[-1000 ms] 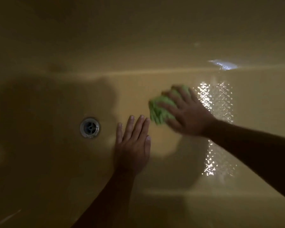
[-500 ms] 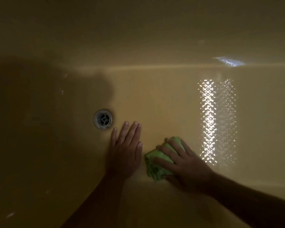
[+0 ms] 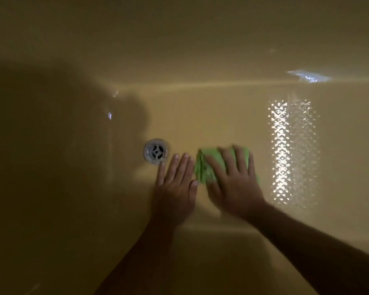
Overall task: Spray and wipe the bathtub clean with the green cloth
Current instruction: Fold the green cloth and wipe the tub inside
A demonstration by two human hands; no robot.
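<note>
The left hand (image 3: 175, 186) lies flat on the bathtub (image 3: 222, 116) floor, fingers straight and close together, their tips just beside the drain (image 3: 156, 151). The right hand (image 3: 235, 184) presses the green cloth (image 3: 203, 167) onto the floor with fingers spread (its outline is blurred), the cloth just beside the left hand. The tub is yellowish and dim, with a patterned patch of light (image 3: 281, 150) toward its right end. Shadow darkens the left end, and both forearms run out of view.

Blurred hand, covered cloth
The blurred right hand (image 3: 232, 188) hides most of the crumpled green cloth (image 3: 203, 170); bare forearms (image 3: 317, 248) are cut off below; the glossy yellow bathtub (image 3: 73, 188) darkens into shadow at its left end.
</note>
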